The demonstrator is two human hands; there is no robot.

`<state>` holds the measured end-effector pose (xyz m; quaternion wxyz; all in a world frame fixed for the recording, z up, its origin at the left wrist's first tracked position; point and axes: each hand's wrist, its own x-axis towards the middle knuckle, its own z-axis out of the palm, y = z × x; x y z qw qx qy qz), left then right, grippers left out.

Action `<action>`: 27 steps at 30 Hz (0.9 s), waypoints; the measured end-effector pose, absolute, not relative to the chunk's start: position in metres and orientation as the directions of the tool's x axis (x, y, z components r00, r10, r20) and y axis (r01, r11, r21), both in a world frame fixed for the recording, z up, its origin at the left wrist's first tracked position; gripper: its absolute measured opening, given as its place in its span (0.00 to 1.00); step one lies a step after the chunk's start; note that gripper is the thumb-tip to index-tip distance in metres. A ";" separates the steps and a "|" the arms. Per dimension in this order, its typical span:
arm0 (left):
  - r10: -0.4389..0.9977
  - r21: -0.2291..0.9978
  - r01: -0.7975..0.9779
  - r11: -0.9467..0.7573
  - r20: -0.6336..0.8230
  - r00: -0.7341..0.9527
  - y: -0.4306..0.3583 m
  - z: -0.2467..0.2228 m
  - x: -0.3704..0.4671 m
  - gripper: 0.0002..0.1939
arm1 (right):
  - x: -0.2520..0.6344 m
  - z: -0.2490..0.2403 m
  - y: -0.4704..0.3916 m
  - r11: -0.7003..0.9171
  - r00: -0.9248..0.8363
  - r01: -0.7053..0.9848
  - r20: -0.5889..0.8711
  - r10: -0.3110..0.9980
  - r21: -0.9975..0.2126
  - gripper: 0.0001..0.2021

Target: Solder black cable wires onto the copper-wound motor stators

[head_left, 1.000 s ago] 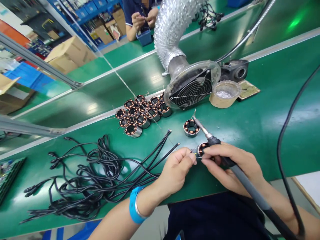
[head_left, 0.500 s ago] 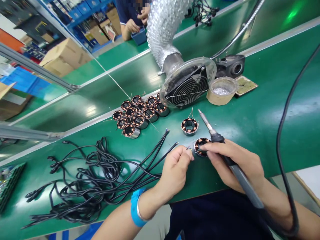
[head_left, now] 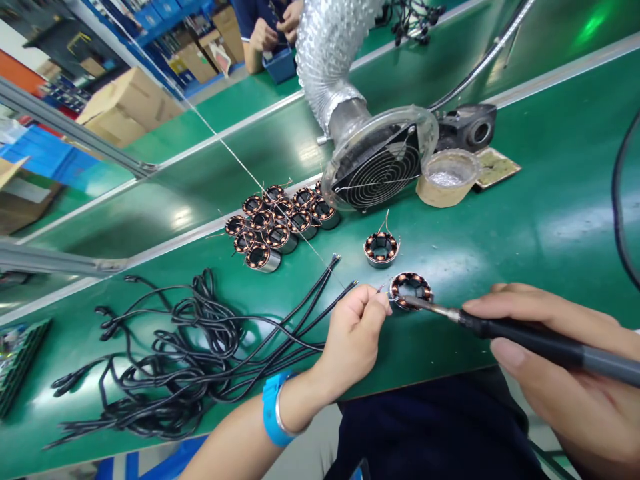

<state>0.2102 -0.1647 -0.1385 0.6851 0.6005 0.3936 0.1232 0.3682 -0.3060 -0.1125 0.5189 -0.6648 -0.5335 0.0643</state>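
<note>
A motor stator (head_left: 411,291) with copper windings lies flat on the green bench between my hands. My left hand (head_left: 356,333) is closed in a pinch at its left rim, on a thin wire; the fingers hide most of it. In my right hand (head_left: 565,353) is a soldering iron (head_left: 520,339), held like a pen. Its metal tip reaches across the stator's near rim towards the wire at my left fingertips; whether they touch I cannot tell. A second stator (head_left: 381,249) with upright wire ends sits just behind.
Several stators (head_left: 263,257) stand grouped at the back left. Black cables (head_left: 190,353) sprawl across the left side. A fume extractor fan (head_left: 383,177) on a silver duct stands behind, beside a round tub (head_left: 447,178). The iron's cord (head_left: 617,200) loops at right. Another person's hands (head_left: 265,35) are across the bench.
My right hand has moved right and turned the soldering iron, whose tip has swung from pointing away to the stator's left rim. My left hand has barely moved.
</note>
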 end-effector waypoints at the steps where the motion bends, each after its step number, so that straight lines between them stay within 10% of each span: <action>1: 0.641 0.920 0.304 0.246 -0.390 0.661 -0.165 -0.139 0.210 0.16 | 0.369 -0.113 -0.305 0.112 0.413 0.649 0.472 0.779 -0.753 0.13; 27: 0.640 0.927 0.311 0.209 -0.370 0.673 -0.167 -0.141 0.208 0.16 | 0.366 -0.103 -0.309 0.186 0.286 0.691 0.501 0.817 -0.698 0.13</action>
